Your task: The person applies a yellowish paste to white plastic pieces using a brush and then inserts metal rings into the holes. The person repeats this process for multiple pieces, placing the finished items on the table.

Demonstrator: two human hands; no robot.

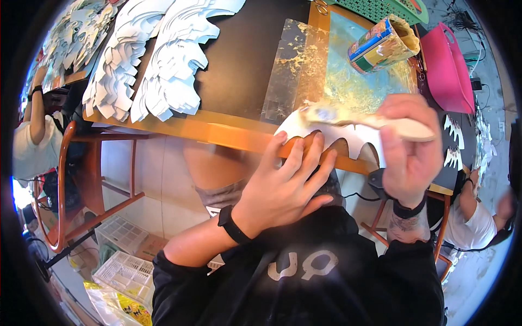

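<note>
My right hand [413,149] is closed around the wooden handle of a flat brush [375,121]. The brush's bristle end, smeared by motion, lies over a white sheet piece [291,125] with a scalloped edge at the table's front edge. Spread fingers of my left hand [291,176] press on that piece along its near, scalloped side. Beyond the brush, an open can [375,51], crusted with yellowish paste, stands tilted in the view on a stained bluish board [348,87].
Stacks of white jagged-edged pieces [174,60] cover the table's left part. A green basket [375,8], scissors [321,6] and a pink basket [443,70] are at the far right. A wooden chair [98,174] stands left. Other people [38,141] sit at both sides.
</note>
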